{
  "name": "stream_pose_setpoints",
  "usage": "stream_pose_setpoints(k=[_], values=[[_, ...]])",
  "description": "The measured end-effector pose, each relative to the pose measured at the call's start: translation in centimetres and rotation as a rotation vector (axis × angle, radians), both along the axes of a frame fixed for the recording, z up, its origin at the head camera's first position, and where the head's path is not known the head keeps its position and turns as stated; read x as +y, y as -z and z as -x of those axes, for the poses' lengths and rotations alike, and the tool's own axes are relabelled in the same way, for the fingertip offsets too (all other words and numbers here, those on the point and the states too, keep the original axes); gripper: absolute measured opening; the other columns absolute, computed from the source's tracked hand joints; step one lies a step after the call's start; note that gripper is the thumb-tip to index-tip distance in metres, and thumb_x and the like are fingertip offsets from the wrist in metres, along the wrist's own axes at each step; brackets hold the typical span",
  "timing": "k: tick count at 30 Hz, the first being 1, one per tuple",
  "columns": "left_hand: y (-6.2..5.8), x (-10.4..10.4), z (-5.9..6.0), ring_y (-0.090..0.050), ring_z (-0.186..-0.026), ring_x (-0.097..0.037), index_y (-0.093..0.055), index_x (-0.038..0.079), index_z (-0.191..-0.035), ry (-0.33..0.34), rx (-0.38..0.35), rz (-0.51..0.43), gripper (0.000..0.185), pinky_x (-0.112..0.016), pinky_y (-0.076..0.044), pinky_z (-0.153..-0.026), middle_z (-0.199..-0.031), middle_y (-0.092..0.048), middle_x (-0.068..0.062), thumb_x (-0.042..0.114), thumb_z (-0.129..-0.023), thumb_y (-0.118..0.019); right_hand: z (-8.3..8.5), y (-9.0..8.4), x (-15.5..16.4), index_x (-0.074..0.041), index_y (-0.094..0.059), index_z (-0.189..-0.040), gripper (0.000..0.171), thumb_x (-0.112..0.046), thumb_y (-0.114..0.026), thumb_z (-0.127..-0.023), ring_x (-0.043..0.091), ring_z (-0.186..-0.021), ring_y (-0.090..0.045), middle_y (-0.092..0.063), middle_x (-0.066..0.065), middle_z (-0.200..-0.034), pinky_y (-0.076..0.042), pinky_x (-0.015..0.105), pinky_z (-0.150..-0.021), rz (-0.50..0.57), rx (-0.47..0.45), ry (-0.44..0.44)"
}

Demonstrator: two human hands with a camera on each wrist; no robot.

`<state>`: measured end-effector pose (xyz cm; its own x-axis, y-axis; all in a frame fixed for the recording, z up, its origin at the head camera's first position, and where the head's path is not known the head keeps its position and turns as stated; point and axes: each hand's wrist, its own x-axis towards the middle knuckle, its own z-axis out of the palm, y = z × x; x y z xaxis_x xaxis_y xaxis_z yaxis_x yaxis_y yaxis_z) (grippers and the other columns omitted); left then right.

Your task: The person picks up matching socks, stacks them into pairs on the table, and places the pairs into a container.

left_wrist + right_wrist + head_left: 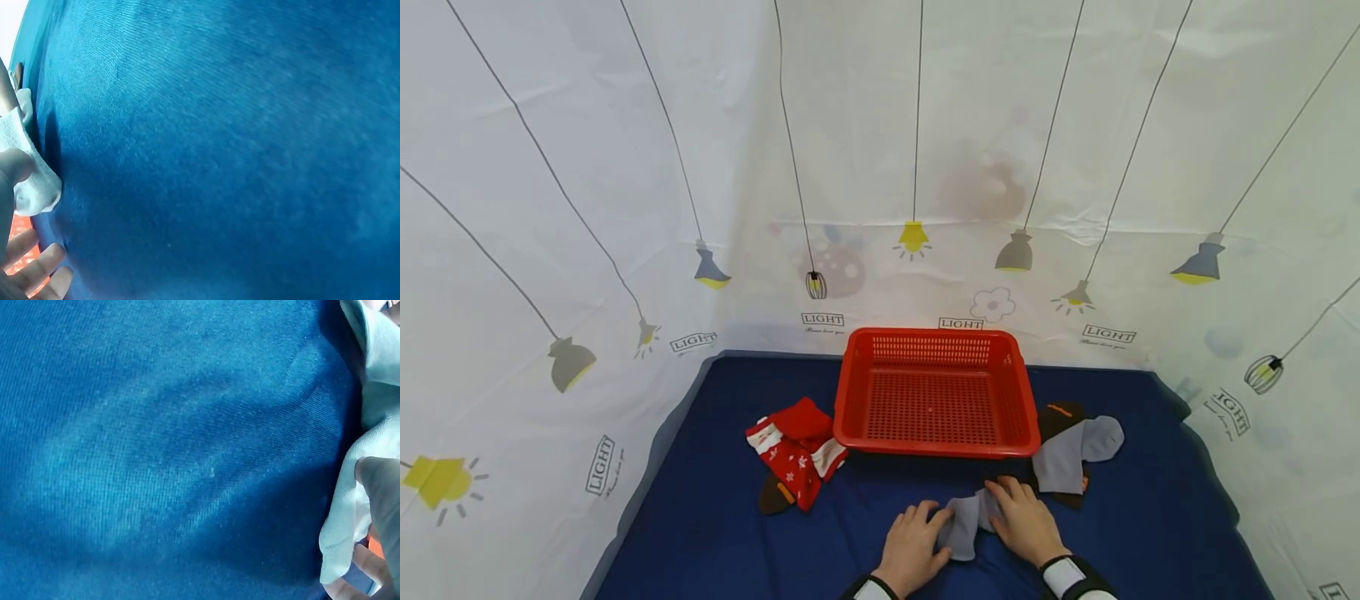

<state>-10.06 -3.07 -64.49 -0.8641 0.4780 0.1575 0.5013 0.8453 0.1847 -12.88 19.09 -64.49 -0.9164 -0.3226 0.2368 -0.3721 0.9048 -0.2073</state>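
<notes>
Word "LIGHT" printed repeatedly on white curtain [880, 167]: readable at back beside lamp drawings, at left side, at right side. Small script line beneath each, too small to read. No other text legible.

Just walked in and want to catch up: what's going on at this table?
A person has both hands on a grey sock lying on the blue cloth: the left hand at one end, the right hand at the other. Behind it stands an empty red basket. Red patterned socks lie left of the basket, more grey socks right.
</notes>
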Motion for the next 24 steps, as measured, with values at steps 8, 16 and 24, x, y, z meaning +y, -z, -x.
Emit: stream_pose_setpoints(k=[8,16,24], values=[[0.8,1.0,0.4,-0.051,-0.077,-0.011,-0.06,0.022,-0.112,0.014,0.032,0.013,0.047,-0.024,-0.041,-0.06,-0.097,-0.054,0.004,0.04,-0.071,-0.074,0.0,0.2,-0.5,-0.012,-0.061,-0.108,0.049,-0.024,-0.08,-0.064,0.03,-0.086,-0.055,-0.055,0.009,-0.106,-0.045,0.043,-0.057,-0.021,0.004,0.045],[1.0,1.5,0.4,-0.049,-0.062,-0.012,-0.06,0.018,-0.101,-0.007,0.034,-0.02,0.036,-0.023,-0.037,-0.049,-0.084,-0.05,0.002,0.022,-0.068,-0.074,0.1,0.4,-0.7,-0.015,-0.054,-0.086,0.03,-0.017,-0.077,-0.068,0.024,-0.072,-0.051,-0.048,0.006,-0.091,-0.042,0.036,-0.052,0.002,-0.039,0.049],[0.4,1.0,0.5,-0.045,-0.054,-0.012,-0.059,0.017,-0.089,-0.046,-0.052,-0.063,0.023,-0.024,-0.034,-0.044,-0.076,-0.046,0.0,0.012,-0.068,-0.068,0.1,-0.1,-0.6,-0.016,-0.048,-0.079,0.025,-0.011,-0.072,-0.071,0.018,-0.06,-0.046,-0.045,0.0,-0.076,-0.037,0.031,-0.049,-0.001,-0.114,0.022]])
